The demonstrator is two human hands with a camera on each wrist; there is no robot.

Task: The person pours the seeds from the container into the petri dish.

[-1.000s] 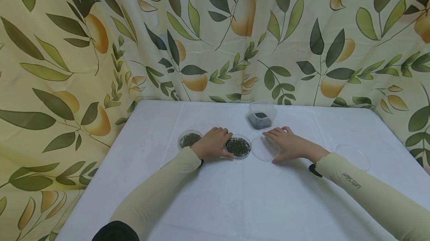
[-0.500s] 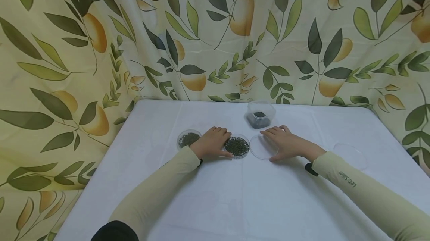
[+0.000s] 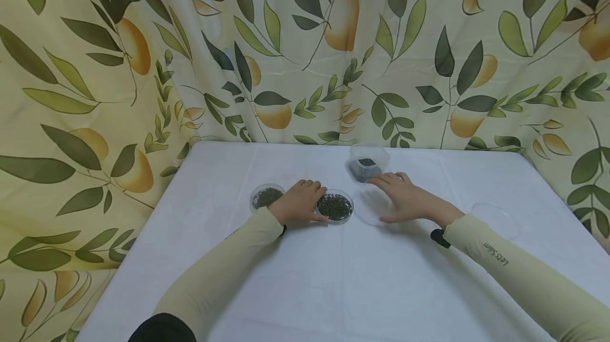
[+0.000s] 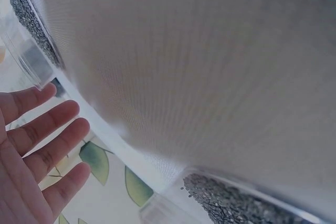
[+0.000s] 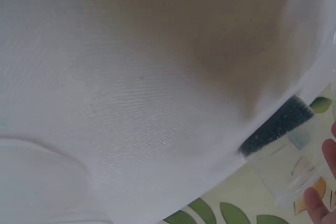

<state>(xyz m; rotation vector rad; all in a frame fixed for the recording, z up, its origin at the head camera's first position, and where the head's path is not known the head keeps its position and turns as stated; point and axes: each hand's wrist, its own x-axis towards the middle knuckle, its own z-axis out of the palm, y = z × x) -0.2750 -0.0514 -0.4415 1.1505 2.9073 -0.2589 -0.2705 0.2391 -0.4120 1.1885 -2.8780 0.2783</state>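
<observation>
My left hand (image 3: 299,203) holds the left side of a clear petri dish (image 3: 335,207) of small dark seeds, thumb and forefinger at its rim. In the left wrist view the other fingers of this hand (image 4: 42,145) stretch out straight below the dish (image 4: 34,59). A second seed-filled dish (image 3: 266,196) stands left of that hand and is partly covered by it. My right hand (image 3: 407,200) grips a clear round lid (image 3: 364,209) by its edge, thumb in front and fingers behind, right beside the first dish.
Behind the right hand stands a clear plastic box (image 3: 367,164) with dark seeds in its bottom, also seen in the right wrist view. Another clear round lid (image 3: 493,220) lies near the right forearm. A patterned curtain (image 3: 305,56) hangs behind the white-covered table (image 3: 305,289).
My right hand has risen a little and shifted back towards the box, and the clear lid has moved with it. My left hand stays at the dish.
</observation>
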